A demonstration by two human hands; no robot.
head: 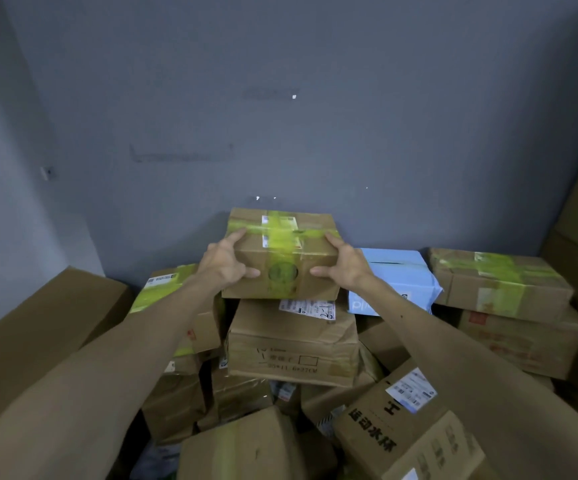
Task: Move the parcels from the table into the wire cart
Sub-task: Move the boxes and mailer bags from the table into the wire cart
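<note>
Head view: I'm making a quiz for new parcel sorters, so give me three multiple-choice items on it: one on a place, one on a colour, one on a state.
1. Where does the light blue parcel lie, relative to the taped cardboard box being held?
A. To its left
B. On top of it
C. To its right

2. What colour is the tape on that box?
A. Yellow-green
B. Red
C. Black

3. How is that box held?
A. By one hand alone
B. By both hands, one at each end
C. By no hand

Key: 1 C, the blue parcel shows just beyond the right hand. 2 A, yellow-green bands cross its top and front. 3 B, the left hand and the right hand grip opposite ends.
</note>
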